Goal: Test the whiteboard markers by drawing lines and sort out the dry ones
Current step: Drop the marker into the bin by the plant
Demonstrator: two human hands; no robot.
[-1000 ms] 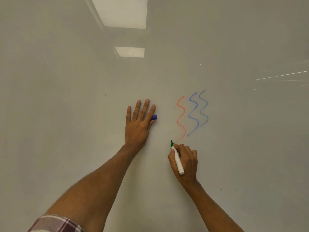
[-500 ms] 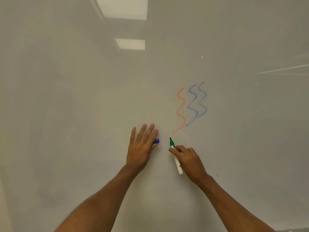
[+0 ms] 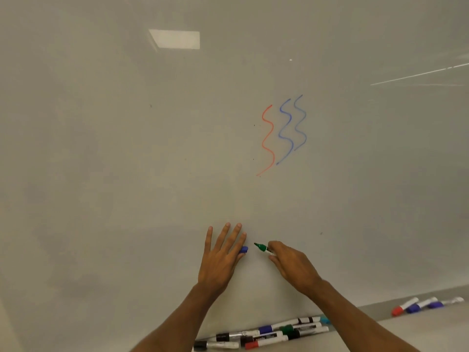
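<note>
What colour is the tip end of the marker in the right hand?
Green: the marker held by the right hand has a green tip end, seen in the head view.

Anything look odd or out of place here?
One mismatch: the left hand, flat on the white board, has a small blue cap-like piece by its fingers, yet the right hand holds an uncapped green-tipped marker. The board shows only one red wavy line and two blue wavy lines.

Uncapped green marker (image 3: 262, 247), pinched in the right hand (image 3: 291, 268), points left near the whiteboard's (image 3: 127, 174) bottom edge. Capped markers (image 3: 279, 332) lie heaped on the ledge (image 3: 418, 325), with three more (image 3: 426, 304) at its right end.
</note>
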